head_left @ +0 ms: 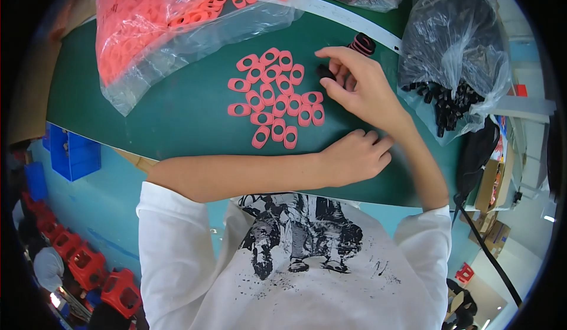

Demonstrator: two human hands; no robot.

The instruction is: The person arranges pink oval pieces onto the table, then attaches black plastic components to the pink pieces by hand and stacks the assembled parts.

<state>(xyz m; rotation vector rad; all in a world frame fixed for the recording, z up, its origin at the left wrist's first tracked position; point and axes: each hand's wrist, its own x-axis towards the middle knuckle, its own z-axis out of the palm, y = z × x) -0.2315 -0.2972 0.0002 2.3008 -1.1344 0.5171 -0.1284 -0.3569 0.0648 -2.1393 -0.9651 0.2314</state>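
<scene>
My right hand (369,88) is over the right side of the green table, its index finger stretched out above the thumb. Between those fingers is a small black part (325,72), partly hidden. Close beyond the hand, a small stack of black and pink pieces (362,44) lies on its side. My left hand (357,157) rests near the table's front edge, below the right wrist, with its fingers curled in; whatever they may hold is hidden. Left of my right hand, several flat pink rings (267,94) with oval holes lie in a loose cluster.
A large clear bag of pink rings (142,41) lies open at the far left of the table (183,105). Another bag of black parts (452,52) spills at the right. A white strip (360,20) crosses the back. Blue bins (74,153) and red stools (87,266) stand lower left.
</scene>
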